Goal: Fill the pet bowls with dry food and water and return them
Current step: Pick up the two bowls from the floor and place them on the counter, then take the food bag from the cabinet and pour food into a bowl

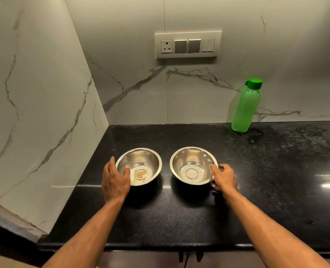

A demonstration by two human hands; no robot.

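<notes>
Both forearms reach over the black counter (pixel 179 219): the left hand (pixel 115 180) grips the left bowl (pixel 139 166), holding a few crumbs, and the right hand (pixel 224 177) grips the empty right bowl (pixel 193 165). Filling seems barely begun; next needs the capped green bottle (pixel 244 107) by the wall

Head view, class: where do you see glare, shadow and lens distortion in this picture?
Head view: glare streaks the black countertop at right and glints inside both steel bowls; dark shadows pool under the bowls; wide-angle distortion tilts the green bottle and bends the wall edges; focus is fairly even.
</notes>
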